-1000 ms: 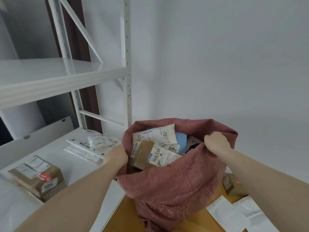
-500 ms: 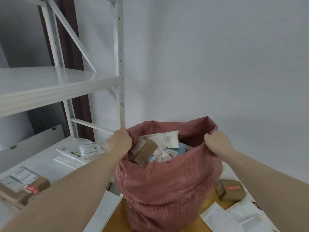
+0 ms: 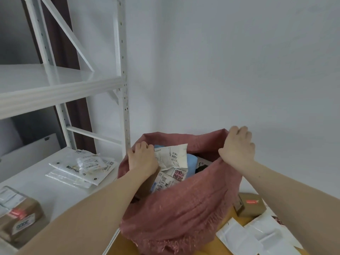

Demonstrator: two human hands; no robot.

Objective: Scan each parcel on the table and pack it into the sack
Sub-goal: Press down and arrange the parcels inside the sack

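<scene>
A pink woven sack (image 3: 180, 208) stands upright in front of me, its mouth wide and filled with parcels. A white mailer with a label (image 3: 173, 156) lies on top, over a blue parcel (image 3: 191, 162) and a labelled brown box (image 3: 163, 181). My left hand (image 3: 142, 159) grips the sack's left rim, fingers curled over the edge beside the white mailer. My right hand (image 3: 238, 147) holds the right rim pulled up and outward. On the wooden table (image 3: 233, 218) a small brown box (image 3: 249, 204) and white mailers (image 3: 252, 238) lie right of the sack.
A white metal shelving unit (image 3: 123, 89) stands at left. Its lower shelf carries clear plastic mailers (image 3: 82, 167) and a taped brown box (image 3: 18, 216) at the near left. A plain white wall closes the back and right.
Both hands have lifted the sack's rim higher and spread it. My right hand moved up and right. The parcels inside have shifted, with the white mailer now on top.
</scene>
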